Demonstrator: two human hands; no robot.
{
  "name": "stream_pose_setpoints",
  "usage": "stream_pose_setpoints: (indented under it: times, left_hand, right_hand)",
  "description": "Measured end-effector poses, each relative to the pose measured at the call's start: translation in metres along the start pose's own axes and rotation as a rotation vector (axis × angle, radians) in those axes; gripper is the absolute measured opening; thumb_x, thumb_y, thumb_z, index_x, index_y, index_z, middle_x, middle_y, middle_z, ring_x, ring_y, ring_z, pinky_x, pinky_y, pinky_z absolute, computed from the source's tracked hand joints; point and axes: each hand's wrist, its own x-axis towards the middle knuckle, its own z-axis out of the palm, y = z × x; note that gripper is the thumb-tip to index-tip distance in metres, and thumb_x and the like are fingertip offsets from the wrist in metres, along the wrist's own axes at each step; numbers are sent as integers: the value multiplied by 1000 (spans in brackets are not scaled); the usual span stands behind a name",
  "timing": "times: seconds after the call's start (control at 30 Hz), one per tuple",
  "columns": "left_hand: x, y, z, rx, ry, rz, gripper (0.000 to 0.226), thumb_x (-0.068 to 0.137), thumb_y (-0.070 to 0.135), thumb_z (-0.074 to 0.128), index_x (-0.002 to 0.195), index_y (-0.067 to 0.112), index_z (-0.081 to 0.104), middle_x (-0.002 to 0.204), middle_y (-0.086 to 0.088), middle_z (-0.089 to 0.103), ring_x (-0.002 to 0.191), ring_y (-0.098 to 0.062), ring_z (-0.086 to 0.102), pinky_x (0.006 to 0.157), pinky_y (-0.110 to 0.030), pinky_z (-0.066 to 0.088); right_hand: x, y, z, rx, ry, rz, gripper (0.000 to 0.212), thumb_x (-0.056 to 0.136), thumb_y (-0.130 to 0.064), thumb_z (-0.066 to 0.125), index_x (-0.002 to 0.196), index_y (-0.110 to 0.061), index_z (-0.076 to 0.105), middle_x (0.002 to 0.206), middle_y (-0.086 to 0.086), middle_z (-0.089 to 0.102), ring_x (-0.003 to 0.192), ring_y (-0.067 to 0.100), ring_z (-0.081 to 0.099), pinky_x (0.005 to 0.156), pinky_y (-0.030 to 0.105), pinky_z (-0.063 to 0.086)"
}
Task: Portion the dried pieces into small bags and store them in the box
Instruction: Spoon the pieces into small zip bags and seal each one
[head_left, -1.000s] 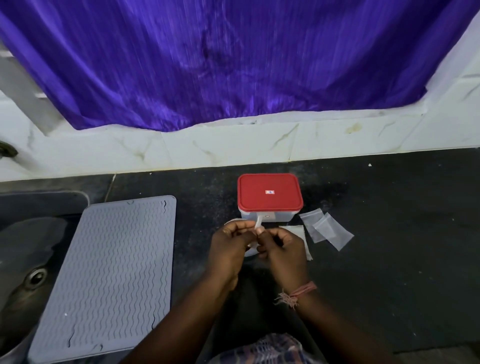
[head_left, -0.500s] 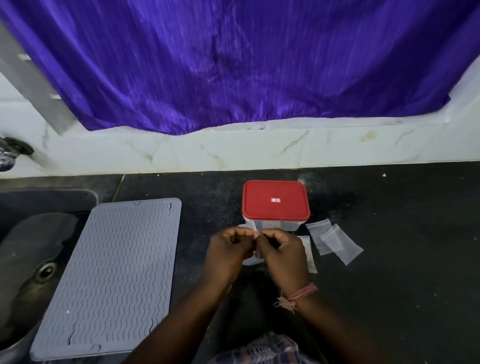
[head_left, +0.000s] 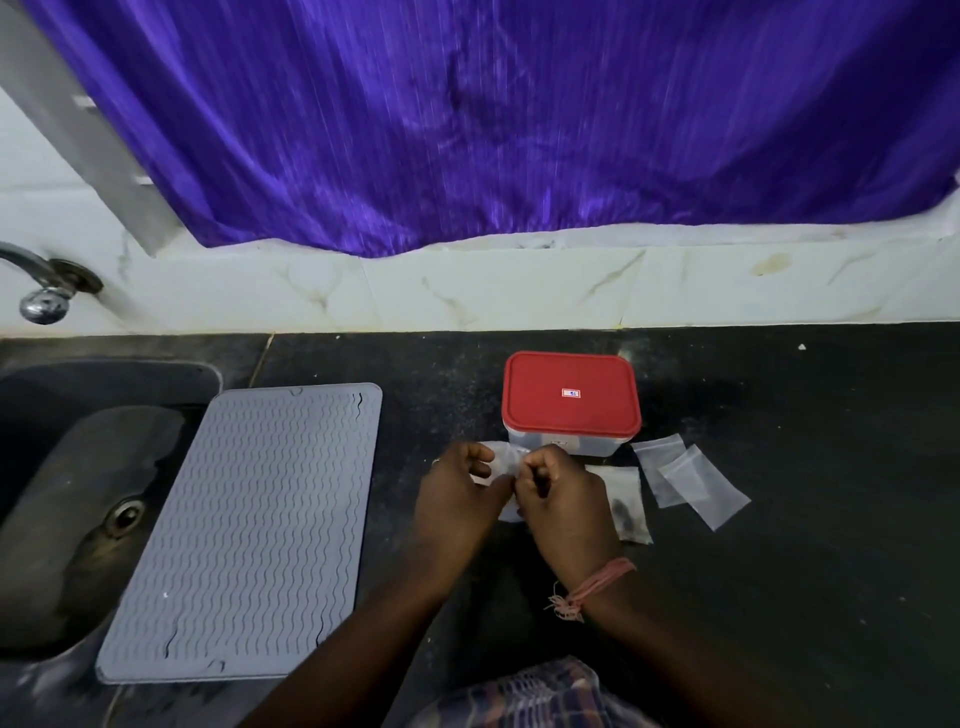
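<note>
Both hands: the left hand (head_left: 457, 493) and right hand (head_left: 558, 493) meet in front of the box, fingers curled, each pinching the top of one small clear bag (head_left: 503, 460) between them.
Held bag: it hangs over the worktop (head_left: 805, 519), just on the near side of the box; whether it has pieces inside I cannot tell, since the hands cover most of it.
Step in hand: judging by the pinch along its mouth, the bag is being sealed or opened at the strip; which one is not clear.
Filled bag: one bag with dark dried pieces (head_left: 626, 512) lies flat just right of the right hand.
Empty bags: two clear bags (head_left: 691, 480) overlap further right on the worktop.
Box: the clear box with the red lid (head_left: 570, 400) stands behind the hands, lid on.
Next move: if sealed, the bag can be set down, and the lid must come off before any bag goes in.
Further out: a grey ridged mat (head_left: 244, 530) lies to the left, partly over the sink (head_left: 62, 493).
</note>
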Motion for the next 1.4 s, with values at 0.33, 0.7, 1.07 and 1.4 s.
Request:
stream_pose_setpoints:
  times: [0.33, 0.7, 1.07, 1.4]
  left_hand:
    - [13, -3, -12, 377, 212, 220, 13, 96, 13, 59, 90, 20, 69, 86, 1, 69, 76, -15, 67, 66, -28, 54]
    - [29, -29, -17, -178, 200, -335, 43, 107, 30, 43, 79, 10, 69, 74, -8, 75, 68, -20, 73, 70, -37, 62]
    - [20, -36, 23, -831, -81, -576, 29, 96, 2, 45, 120, 12, 60, 104, -9, 68, 93, -21, 64, 75, -33, 49]
    - [37, -25, 29, -705, -118, -330, 35, 54, 22, 69, 82, 11, 50, 81, -10, 55, 69, -16, 57, 53, -23, 49]
  right_hand:
    - [12, 6, 5, -31, -54, -105, 12, 87, -12, 61, 90, -22, 57, 85, -8, 65, 81, 8, 63, 72, 31, 54]
    - [11, 48, 19, -364, -161, 217, 22, 93, -23, 59, 110, -13, 49, 107, 10, 65, 103, 29, 65, 82, 34, 49]
    - [13, 45, -6, -532, -98, -103, 12, 89, -19, 54, 82, -19, 63, 84, 2, 66, 76, 22, 65, 64, 34, 50]
    - [-4, 33, 1, -766, -196, -115, 19, 90, -25, 57, 106, -25, 67, 100, -5, 69, 88, 15, 69, 73, 34, 51]
